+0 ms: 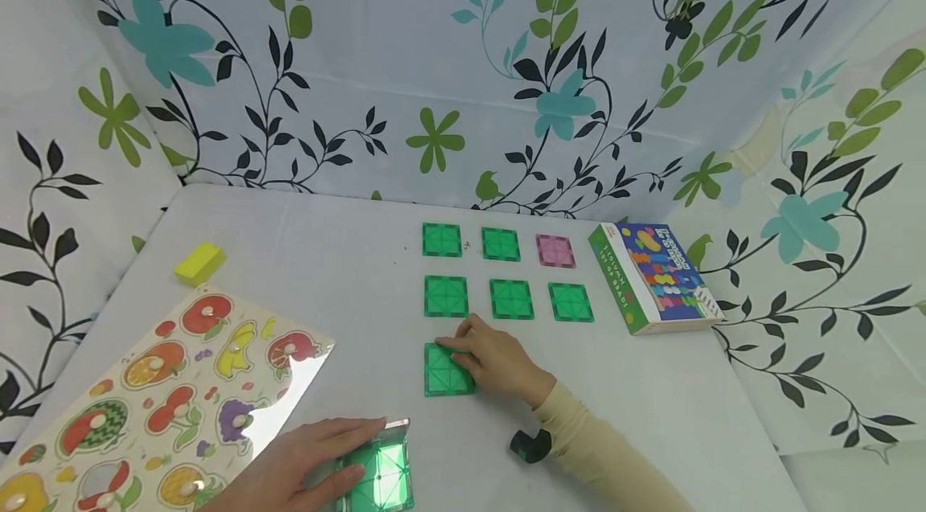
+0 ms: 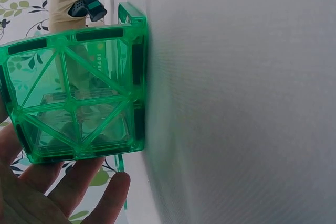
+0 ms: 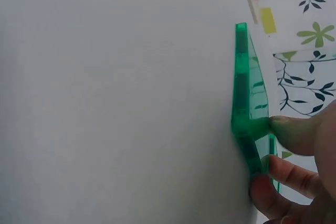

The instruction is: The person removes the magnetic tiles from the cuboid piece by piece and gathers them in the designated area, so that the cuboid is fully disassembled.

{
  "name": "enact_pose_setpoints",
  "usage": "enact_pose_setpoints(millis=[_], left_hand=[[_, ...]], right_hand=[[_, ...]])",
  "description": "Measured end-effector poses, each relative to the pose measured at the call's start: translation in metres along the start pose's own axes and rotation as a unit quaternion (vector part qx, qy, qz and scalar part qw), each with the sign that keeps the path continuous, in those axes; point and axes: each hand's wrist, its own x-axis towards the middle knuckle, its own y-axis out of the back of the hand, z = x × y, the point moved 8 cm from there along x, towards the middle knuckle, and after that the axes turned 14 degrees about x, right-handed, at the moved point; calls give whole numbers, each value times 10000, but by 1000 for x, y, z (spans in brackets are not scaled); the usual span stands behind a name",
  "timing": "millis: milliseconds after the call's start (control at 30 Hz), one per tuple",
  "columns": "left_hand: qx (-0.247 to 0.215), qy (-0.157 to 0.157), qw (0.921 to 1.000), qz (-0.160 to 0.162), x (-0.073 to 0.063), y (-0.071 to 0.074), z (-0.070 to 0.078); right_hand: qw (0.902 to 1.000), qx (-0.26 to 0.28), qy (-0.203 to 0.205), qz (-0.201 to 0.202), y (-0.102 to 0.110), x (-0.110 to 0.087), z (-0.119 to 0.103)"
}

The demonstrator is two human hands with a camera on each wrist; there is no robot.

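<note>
My left hand (image 1: 307, 460) grips a thick green translucent piece (image 1: 383, 472) near the front edge of the table, with fingers along its side. The left wrist view shows its square face with diagonal ribs, a green magnetic tile (image 2: 71, 100); whether it is a stack or a box I cannot tell. My right hand (image 1: 499, 359) pinches the corner and edge of another green tile (image 1: 444, 374) on the table. In the right wrist view that tile (image 3: 241, 87) appears edge-on, the thumb and fingers at its near end.
Beyond the right hand lie two rows of tiles, green (image 1: 446, 296) except one pink tile (image 1: 555, 251). A colourful box (image 1: 661, 275) stands at right. On the left are a fruit puzzle board (image 1: 181, 383) and a yellow block (image 1: 200, 263). Patterned cloth (image 1: 391, 70) surrounds the table.
</note>
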Motion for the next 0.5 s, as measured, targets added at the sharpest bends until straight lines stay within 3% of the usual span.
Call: enact_pose_setpoints(millis=[233, 500], left_hand=[[41, 8, 10000, 0, 0, 0, 1], [-14, 13, 10000, 3, 0, 0, 1]], right_hand=[[9990, -355, -218, -157, -6, -7, 0], [9988, -478, -137, -34, -6, -11, -2]])
